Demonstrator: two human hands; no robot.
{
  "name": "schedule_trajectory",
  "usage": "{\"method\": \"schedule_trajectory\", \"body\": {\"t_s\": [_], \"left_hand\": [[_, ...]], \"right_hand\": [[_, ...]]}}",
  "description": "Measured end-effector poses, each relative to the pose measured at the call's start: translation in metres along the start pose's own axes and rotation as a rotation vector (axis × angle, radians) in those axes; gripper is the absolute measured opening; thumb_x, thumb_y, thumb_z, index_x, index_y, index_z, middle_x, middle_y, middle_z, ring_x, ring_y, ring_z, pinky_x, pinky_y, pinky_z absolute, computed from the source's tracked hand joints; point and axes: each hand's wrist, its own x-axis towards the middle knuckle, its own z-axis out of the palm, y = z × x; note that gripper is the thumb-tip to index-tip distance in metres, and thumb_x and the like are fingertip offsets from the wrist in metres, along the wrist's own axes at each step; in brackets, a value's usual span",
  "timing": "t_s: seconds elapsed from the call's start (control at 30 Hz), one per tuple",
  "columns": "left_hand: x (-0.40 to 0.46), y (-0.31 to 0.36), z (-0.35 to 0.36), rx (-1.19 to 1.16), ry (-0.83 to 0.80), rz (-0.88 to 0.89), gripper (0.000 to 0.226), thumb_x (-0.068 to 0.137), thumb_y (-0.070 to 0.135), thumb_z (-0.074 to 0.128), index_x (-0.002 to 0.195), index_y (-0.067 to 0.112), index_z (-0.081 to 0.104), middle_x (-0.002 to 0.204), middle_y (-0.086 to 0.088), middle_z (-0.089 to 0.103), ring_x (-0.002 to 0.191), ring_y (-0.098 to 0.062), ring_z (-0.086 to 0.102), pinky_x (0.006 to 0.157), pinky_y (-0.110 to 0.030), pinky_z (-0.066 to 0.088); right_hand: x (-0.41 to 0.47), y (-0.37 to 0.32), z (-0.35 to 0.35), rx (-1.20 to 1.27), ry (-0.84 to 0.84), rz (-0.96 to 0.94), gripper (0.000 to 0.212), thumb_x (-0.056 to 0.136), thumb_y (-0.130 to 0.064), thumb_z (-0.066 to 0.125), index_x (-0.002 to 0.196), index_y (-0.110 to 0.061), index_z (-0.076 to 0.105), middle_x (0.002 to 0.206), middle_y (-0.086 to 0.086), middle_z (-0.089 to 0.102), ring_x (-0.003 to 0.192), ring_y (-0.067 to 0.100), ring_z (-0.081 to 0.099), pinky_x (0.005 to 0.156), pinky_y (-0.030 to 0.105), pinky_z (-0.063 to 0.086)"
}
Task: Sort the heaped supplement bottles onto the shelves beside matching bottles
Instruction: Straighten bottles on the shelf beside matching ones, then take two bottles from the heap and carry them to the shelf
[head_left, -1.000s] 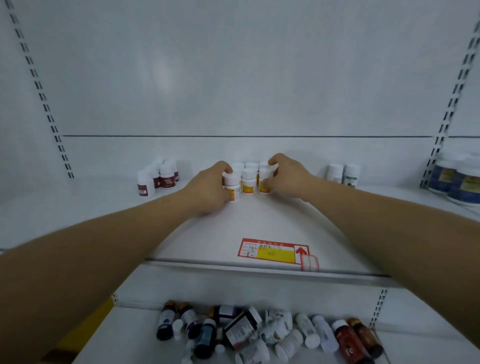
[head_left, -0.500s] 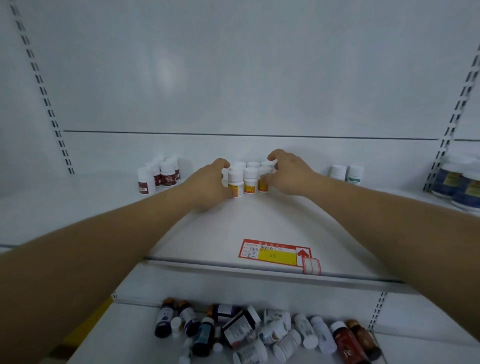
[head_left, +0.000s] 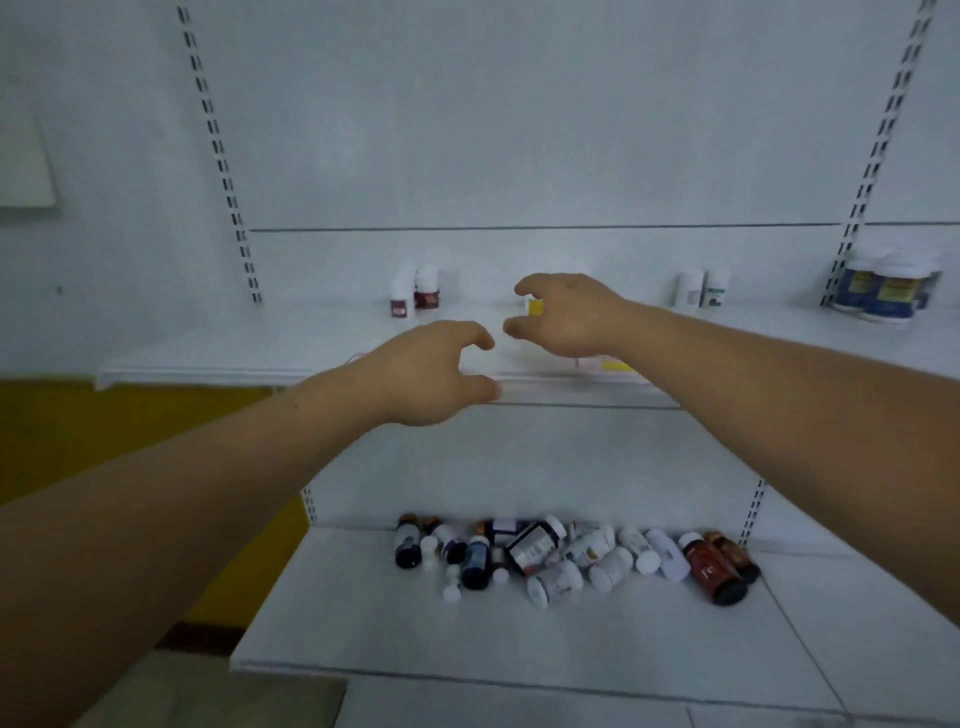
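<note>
Both hands hang empty above the upper shelf (head_left: 218, 358); the left hand (head_left: 431, 376) hovers over its front edge with fingers loosely curled round nothing, while the right hand (head_left: 563, 317) is likewise released, in front of the yellow-labelled bottles (head_left: 535, 306), hiding most of that group; whether it touches them cannot be told. Red-labelled bottles (head_left: 415, 296) stand to the left, white bottles (head_left: 704, 288) to the right and blue-labelled jars (head_left: 883, 291) at the far right, each kind grouped apart so matches sit together. The heaped supplement bottles (head_left: 566, 556) lie jumbled on the lower shelf (head_left: 363, 623), apparently the stock left to sort.
</note>
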Motion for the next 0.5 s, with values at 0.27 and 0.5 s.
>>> {"method": "schedule_trajectory", "body": {"t_s": [0.27,0.5], "left_hand": [[-0.091,-0.056,0.05,0.012,-0.187,-0.077,0.059,0.091,0.042,0.057,0.143,0.026,0.034,0.151,0.003,0.031,0.131,-0.017,0.037,0.104,-0.026,0.03],[-0.091,-0.111,0.149,-0.08,-0.403,-0.208,0.064,0.091,0.041,0.056,0.146,0.017,0.031,0.153,-0.004,0.027,0.136,-0.02,0.032,0.107,-0.026,0.028]], "right_hand": [[-0.07,-0.076,0.037,-0.028,-0.002,-0.186,0.059,0.094,-0.046,0.051,0.145,-0.023,0.035,0.148,0.004,0.039,0.134,0.022,0.037,0.107,0.03,0.03],[-0.074,-0.054,0.122,-0.05,-0.283,-0.112,0.059,0.094,-0.046,0.051,0.146,-0.023,0.035,0.148,0.005,0.038,0.131,0.024,0.039,0.104,0.033,0.034]]}}
